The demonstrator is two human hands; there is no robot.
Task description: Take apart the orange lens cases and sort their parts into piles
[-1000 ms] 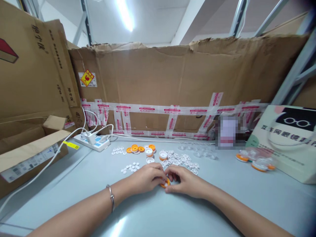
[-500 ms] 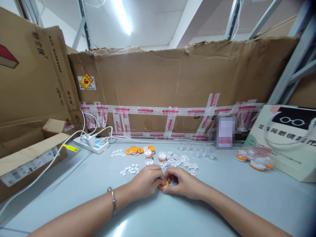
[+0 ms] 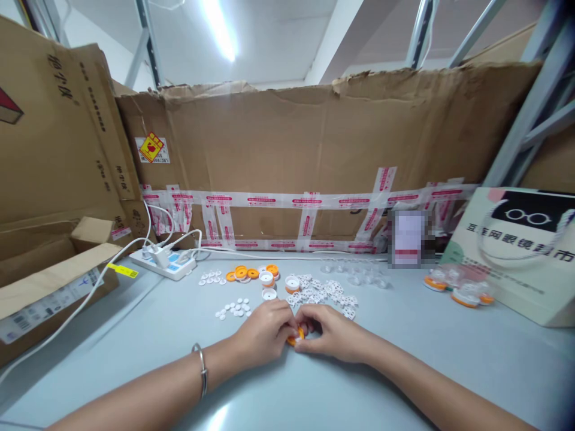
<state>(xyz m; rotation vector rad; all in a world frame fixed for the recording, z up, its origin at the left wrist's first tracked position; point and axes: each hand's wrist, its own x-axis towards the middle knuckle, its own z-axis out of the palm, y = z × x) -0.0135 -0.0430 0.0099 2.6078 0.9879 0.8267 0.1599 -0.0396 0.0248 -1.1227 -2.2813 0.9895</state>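
My left hand point(image 3: 263, 334) and my right hand point(image 3: 333, 334) meet over the light grey table point(image 3: 404, 335), fingers curled and pinched together on one small orange ring point(image 3: 294, 338). Only a sliver of the ring shows between the fingertips. A silver bracelet point(image 3: 200, 369) circles my left wrist. Just beyond the hands lie a heap of small white perforated discs point(image 3: 324, 291), a few white-and-orange caps point(image 3: 268, 279), several orange rings point(image 3: 245, 273) and two clusters of small white buttons point(image 3: 233, 309).
A white power strip point(image 3: 162, 261) with plugs and cables sits at the back left beside an open cardboard box point(image 3: 42, 287). Taped cardboard walls the back. Clear plastic pieces point(image 3: 359, 272), assembled orange-rimmed parts point(image 3: 458, 290) and a printed bag point(image 3: 521, 251) lie to the right.
Both hands stay pinched on the orange ring, with only small finger shifts. The view has drifted slightly, so everything sits a little lower left.
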